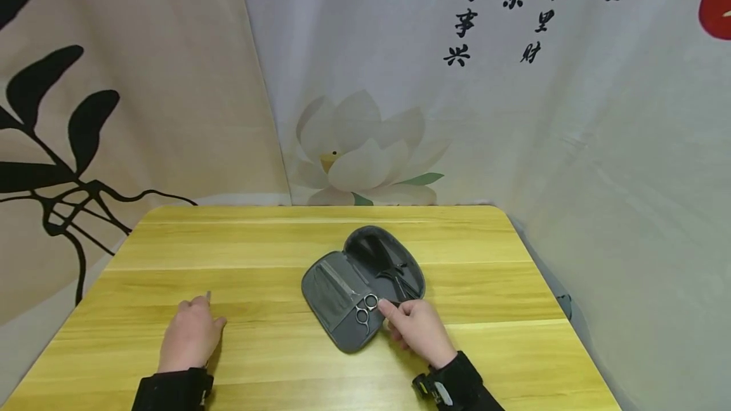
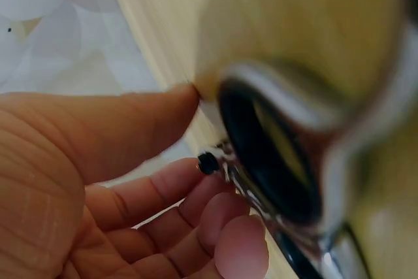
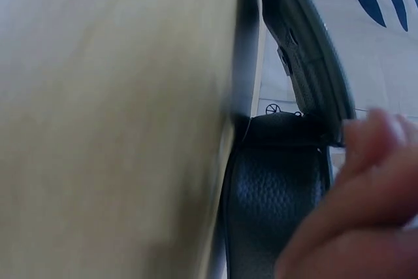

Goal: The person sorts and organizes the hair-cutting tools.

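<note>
Right hand (image 1: 419, 330) should steady the case (image 1: 349, 339), left hand (image 1: 191, 335) guide the scissors (image 2: 333, 181) (whether either's fingers pinch, I can't tell).

Open grey case (image 1: 349, 336), silver scissors (image 1: 365, 309) inside

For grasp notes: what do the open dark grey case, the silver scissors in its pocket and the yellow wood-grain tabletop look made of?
Case: probably matte leather or imitation; pebbled grain in the right wrist view.
Scissors: likely polished metal; shiny rings.
Tabletop: smooth wood or laminate; banded grain, can't tell which.
</note>
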Tool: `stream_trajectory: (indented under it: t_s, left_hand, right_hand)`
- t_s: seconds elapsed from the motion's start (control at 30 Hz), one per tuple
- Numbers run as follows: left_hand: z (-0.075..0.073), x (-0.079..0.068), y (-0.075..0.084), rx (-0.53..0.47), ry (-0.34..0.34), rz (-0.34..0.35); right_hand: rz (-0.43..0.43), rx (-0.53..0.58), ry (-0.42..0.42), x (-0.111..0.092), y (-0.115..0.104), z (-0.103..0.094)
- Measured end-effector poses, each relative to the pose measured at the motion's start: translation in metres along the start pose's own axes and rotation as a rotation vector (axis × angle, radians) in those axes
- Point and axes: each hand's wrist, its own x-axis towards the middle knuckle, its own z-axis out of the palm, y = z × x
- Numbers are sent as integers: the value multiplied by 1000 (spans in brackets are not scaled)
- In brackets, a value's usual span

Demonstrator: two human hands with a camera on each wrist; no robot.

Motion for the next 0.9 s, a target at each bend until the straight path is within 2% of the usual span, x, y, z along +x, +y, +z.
stream_trajectory:
  t_s: [0.17,0.27,0.43,0.53,0.9]
  left_hand:
    - [-3,1,-5,0,-23,0]
    - [-5,3,-7,16,-59,-12]
    - [-9,7,-9,-32,-169,-95]
    - [-10,10,-9,-78,-203,-121]
    - [-11,19,-11,-87,-225,-82]
  right_hand:
    - [-25,-70,70,-2,-2,-2]
    - [-36,-98,102,-3,-3,-2]
    - [-43,-110,148,-3,-4,-2]
    - [-42,-108,167,-3,-4,-2]
    - [-74,-27,186,-1,-1,-1]
